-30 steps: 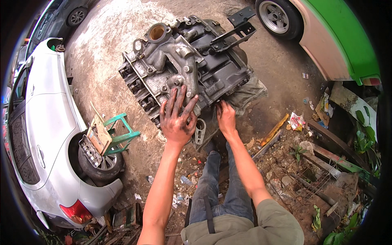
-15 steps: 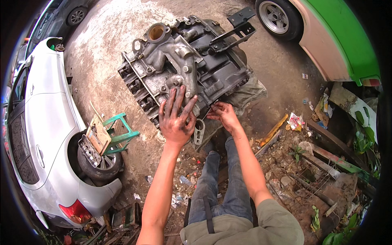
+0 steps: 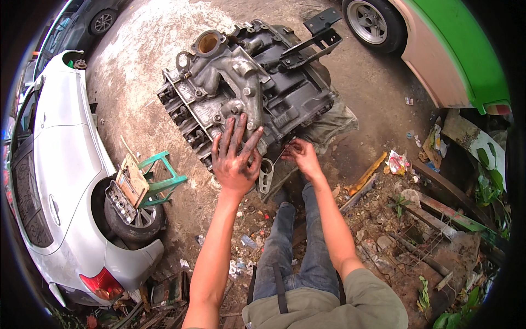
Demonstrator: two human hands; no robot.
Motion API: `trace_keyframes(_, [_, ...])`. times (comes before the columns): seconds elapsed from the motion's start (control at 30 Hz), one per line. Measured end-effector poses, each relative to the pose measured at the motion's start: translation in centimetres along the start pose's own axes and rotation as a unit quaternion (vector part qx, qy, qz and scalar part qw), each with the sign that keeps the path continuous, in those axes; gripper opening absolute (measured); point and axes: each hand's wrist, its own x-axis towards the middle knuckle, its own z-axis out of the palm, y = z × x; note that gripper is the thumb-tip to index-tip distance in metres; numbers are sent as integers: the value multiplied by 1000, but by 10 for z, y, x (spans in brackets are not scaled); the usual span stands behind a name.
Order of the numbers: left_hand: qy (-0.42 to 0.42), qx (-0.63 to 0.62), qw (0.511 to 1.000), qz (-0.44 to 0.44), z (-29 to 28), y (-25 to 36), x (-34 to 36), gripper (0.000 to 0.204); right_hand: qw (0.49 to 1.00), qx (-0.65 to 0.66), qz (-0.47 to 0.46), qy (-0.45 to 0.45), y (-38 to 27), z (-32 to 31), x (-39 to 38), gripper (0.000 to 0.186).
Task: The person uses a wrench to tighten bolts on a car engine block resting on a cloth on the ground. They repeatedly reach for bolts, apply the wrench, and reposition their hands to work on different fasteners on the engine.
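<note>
Clearly, the left hand (image 3: 236, 167) lies flat and spread on the metal engine (image 3: 252, 101), which sits partly over a grey cloth (image 3: 341, 122) in front of the person (image 3: 312, 307), while the right hand (image 3: 304, 158) curls beside its near edge, though whether it grasps anything cannot be told.

Outdoor car-repair yard (image 3: 129, 82); an engine (image 3: 249, 90) and parked silver car (image 3: 66, 159) show it.

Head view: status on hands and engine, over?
Left hand: spread on engine. Right hand: at engine's near edge, grip unclear. Slotted plate between them.
</note>
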Motion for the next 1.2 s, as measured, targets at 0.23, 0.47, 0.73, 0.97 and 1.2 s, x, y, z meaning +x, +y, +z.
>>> trace_keyframes(0.23, [-3, -7, 1000, -2, 0, -1, -1, 59, 880, -381, -243, 148, 2, 9, -2, 15])
trace_keyframes(0.47, [-7, -7, 1000, -1, 1, -2, -2, 59, 852, -433, -258, 139, 1, 10, 1, 17])
trace_keyframes(0.73, [-8, -4, 1000, -3, 1, -1, -1, 58, 828, -478, -264, 127, -1, 10, 2, 15])
trace_keyframes(0.97, [-1, -4, 1000, -1, 1, -1, -1, 58, 825, -476, -288, 102, -5, 2, 7, 15])
trace_keyframes(1.2, [-4, -3, 1000, -4, 0, 0, 0, 57, 829, -464, -295, 103, -3, 1, 7, 11])
